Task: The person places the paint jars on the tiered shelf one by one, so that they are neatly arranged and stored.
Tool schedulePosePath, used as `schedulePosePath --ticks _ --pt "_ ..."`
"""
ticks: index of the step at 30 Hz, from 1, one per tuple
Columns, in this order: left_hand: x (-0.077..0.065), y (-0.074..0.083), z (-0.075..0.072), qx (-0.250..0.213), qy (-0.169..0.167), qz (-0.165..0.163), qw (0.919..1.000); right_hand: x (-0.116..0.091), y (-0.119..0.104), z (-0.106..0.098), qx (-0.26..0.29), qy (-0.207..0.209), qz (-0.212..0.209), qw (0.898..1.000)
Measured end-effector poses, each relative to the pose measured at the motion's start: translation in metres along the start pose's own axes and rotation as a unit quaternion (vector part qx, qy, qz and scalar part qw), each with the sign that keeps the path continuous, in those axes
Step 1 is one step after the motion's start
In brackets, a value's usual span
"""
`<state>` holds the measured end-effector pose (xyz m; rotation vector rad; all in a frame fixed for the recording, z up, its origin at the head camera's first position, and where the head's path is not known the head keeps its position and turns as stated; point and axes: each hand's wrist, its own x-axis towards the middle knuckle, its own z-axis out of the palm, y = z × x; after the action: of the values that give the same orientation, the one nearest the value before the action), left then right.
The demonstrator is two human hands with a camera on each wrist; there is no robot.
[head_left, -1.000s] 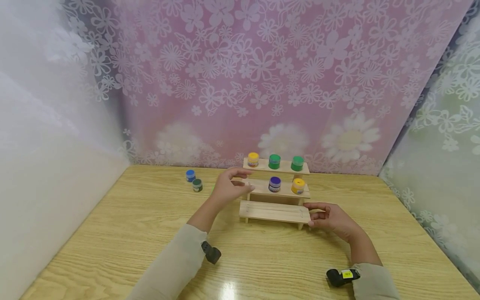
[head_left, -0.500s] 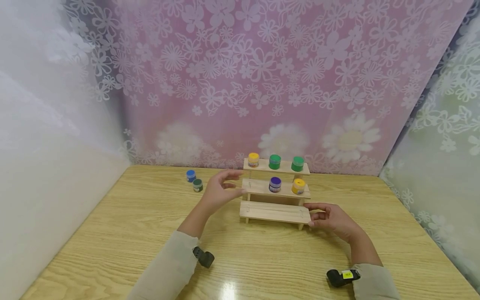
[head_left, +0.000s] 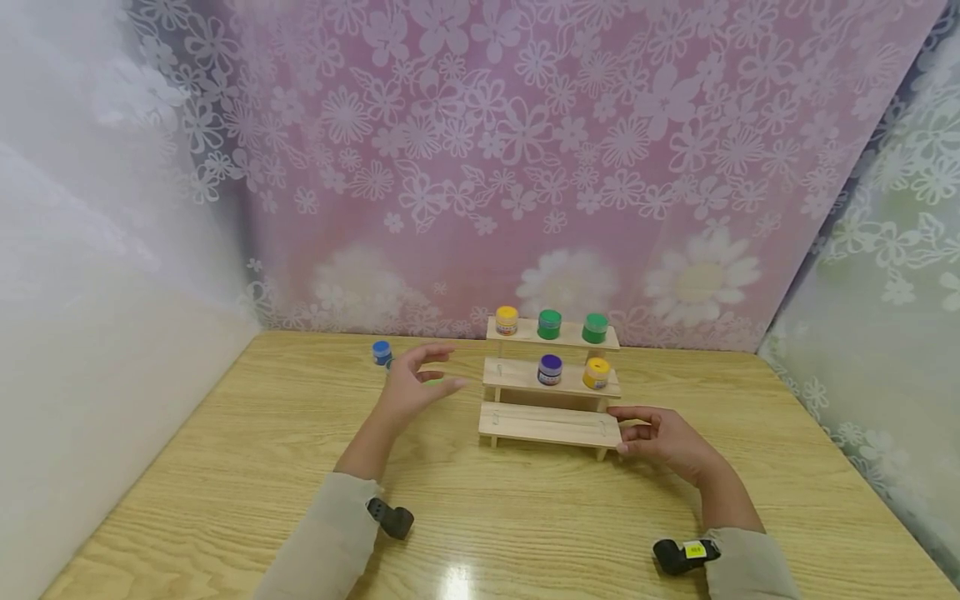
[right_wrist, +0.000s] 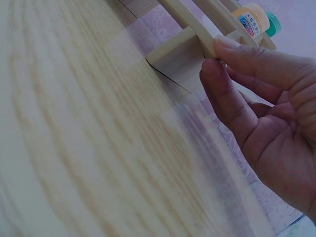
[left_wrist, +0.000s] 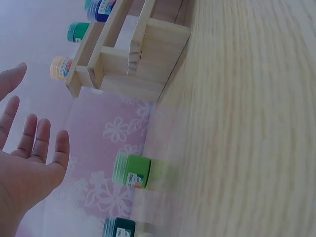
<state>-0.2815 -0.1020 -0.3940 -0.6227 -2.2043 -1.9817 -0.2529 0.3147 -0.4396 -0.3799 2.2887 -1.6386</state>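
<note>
My left hand (head_left: 411,387) holds nothing, its fingers apart in the air left of a three-step wooden stand (head_left: 547,425). A light green paint jar (left_wrist: 132,170) stands on the table near that hand, mostly hidden by it in the head view. Beside it is a dark green jar (left_wrist: 118,227). At the stand's right side, my right hand (head_left: 660,442) pinches the end of the lowest step between thumb (right_wrist: 229,43) and finger. The middle step carries a purple jar (head_left: 550,369) and an orange-yellow jar (head_left: 597,373); the lowest step is bare.
On the top step stand a yellow jar (head_left: 506,321), a green jar (head_left: 550,324) and another green jar (head_left: 595,328). A blue jar (head_left: 382,352) is at the table's back left. Flowered pink cloth (head_left: 480,167) hangs behind the wooden table (head_left: 525,517).
My left hand has moved left, from over the stand's left end to in front of the green jars, covering most of the dark green one. The right hand stays at the stand.
</note>
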Motion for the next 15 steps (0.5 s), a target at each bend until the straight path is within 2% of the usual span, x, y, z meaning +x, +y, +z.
schedulePosePath --ticks 5,10,12,15 --pt "-0.009 0.014 -0.008 -0.013 0.011 -0.037 0.9992 0.000 0.000 0.001 0.000 -0.002 -0.004 1.000" --pt "-0.006 -0.005 -0.021 -0.019 0.019 -0.061 0.9978 -0.001 -0.001 0.001 0.011 -0.005 -0.008 1.000" --pt "-0.004 -0.016 -0.027 -0.012 0.026 -0.066 0.9974 -0.001 -0.002 0.001 0.011 -0.009 -0.012 1.000" --pt "-0.004 -0.022 -0.036 0.016 0.043 -0.073 0.9963 -0.001 -0.002 0.001 0.014 -0.008 -0.012 1.000"
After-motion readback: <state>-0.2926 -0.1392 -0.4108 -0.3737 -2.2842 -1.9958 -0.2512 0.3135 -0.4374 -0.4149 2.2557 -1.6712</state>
